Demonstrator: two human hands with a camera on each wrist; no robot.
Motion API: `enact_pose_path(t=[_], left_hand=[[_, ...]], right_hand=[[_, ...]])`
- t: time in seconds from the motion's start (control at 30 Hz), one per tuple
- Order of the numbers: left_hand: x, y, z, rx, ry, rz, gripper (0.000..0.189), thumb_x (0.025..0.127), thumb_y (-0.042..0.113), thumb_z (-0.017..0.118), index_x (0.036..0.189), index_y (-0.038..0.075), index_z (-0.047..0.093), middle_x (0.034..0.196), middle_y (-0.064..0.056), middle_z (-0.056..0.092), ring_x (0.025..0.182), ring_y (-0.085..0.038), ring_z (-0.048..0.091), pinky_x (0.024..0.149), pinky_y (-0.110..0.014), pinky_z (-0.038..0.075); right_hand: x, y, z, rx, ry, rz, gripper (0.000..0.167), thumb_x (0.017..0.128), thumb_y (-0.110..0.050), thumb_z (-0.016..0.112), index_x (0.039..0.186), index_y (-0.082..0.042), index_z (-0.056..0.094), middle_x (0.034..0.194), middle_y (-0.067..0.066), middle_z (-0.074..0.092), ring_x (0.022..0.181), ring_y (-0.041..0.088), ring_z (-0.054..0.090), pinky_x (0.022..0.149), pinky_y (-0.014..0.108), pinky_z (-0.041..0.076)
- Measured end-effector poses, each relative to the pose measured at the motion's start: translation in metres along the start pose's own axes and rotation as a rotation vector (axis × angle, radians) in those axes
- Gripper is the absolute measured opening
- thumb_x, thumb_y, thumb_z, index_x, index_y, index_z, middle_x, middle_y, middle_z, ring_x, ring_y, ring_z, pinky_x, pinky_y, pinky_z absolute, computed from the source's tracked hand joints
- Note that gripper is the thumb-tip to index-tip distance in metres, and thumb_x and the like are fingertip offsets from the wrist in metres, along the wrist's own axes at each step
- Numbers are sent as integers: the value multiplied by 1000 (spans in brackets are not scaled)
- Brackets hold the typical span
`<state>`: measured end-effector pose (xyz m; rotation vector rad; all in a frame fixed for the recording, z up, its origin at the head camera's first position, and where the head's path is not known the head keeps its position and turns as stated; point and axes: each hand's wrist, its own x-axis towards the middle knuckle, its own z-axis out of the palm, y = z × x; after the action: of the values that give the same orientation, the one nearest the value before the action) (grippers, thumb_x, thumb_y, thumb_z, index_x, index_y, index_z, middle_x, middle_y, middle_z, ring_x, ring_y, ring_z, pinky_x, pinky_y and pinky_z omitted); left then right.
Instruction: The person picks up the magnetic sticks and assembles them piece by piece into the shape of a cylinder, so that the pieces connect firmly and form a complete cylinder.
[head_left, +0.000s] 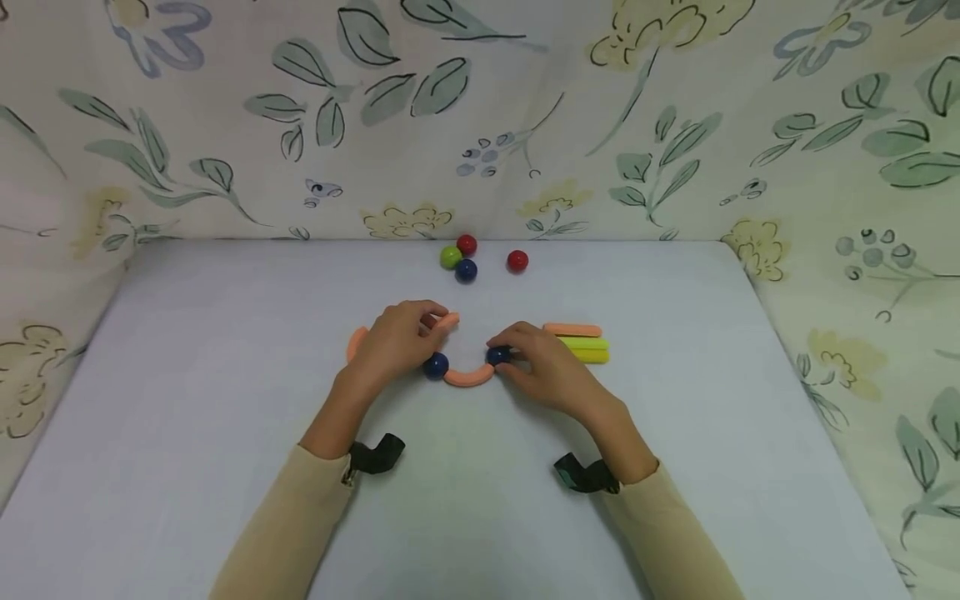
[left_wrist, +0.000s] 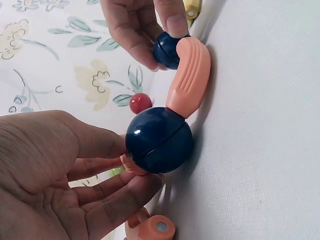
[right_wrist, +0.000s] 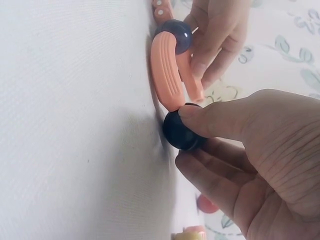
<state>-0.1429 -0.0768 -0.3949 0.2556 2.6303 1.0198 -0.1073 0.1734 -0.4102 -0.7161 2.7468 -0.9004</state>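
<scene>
A curved orange stick (head_left: 469, 377) joins two dark blue balls on the white table. My right hand (head_left: 551, 367) pinches the right-hand blue ball (right_wrist: 182, 131) between thumb and fingers. My left hand (head_left: 393, 337) pinches another orange stick (right_wrist: 190, 77), which touches the left-hand blue ball (left_wrist: 159, 140) and points away toward the back. In the left wrist view that stick is mostly hidden behind the ball and fingers. Beside the left hand lies a further orange piece (head_left: 357, 343), partly covered by the hand.
Behind the hands lie a green ball (head_left: 450, 257), a blue ball (head_left: 466, 271) and two red balls (head_left: 517, 261). Right of the right hand, an orange stick (head_left: 572, 330) lies along yellow-green sticks (head_left: 588, 343). Floral cloth (head_left: 525, 125) rises at the table's back edge.
</scene>
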Motion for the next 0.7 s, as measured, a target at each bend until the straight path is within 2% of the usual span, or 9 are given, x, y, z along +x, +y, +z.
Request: enact_pose_path(t=[0.2,0.43,0.57,0.7], left_hand=[[2,-2,2,-6,12,-9,39,105,30,65,139,10,68,126,-12,75,115,-29,71,93,-45,58],[2,-3,3,-5,-10,-29,40,105,30,65,139,10,68,123,-10,75,113,-26,71,93,-42,58],[2,-2,1,-13,5,-28,39,105,30,66,138,10,68,121,-10,76,112,-26,70,93,-43,57],[1,-3,0,-4,-10,-40,40,105,33,65,139,11,68,125,-9,75,115,-26,69,96,-44,57]], right_hand=[[0,2,-2,-6,-8,-8,35,98,-12,76,132,-8,71,129,8,72,118,22,70,103,42,59],[1,7,-8,38,-3,28,41,101,-21,74,139,-11,66,132,6,71,117,22,72,102,44,60],[8,10,-17,73,55,4,36,102,-19,72,136,-9,68,130,9,72,117,26,71,103,47,59],[14,12,-23,90,110,-16,32,102,-14,71,133,-5,70,128,12,73,117,28,71,103,47,59]])
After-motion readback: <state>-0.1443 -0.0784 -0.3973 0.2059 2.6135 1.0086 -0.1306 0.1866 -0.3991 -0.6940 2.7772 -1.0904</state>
